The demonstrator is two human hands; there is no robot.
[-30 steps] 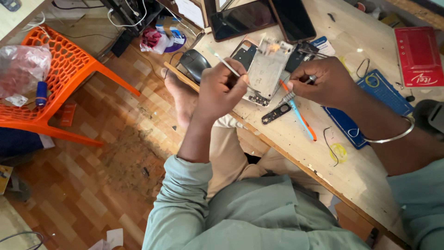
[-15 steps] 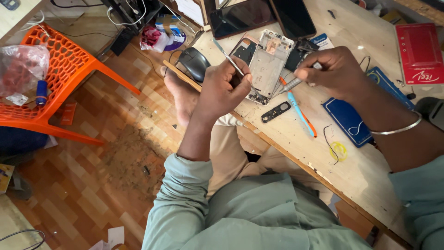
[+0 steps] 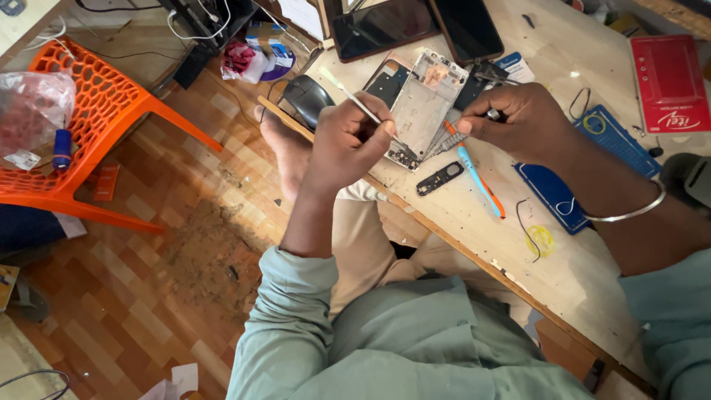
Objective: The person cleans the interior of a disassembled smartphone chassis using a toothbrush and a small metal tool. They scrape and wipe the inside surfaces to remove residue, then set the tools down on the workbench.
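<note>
Phone frame (image 3: 426,104) stripped, pale; left hand (image 3: 348,144) probing.

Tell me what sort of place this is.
Probably a small phone repair bench. An opened phone frame lies on the wooden worktable, the left hand works a thin tool into it, and dark phone screens and a loose black part lie nearby.

Phone repair workshop: opened phone frame (image 3: 426,104), screens (image 3: 381,26), wooden workbench (image 3: 585,274).
</note>
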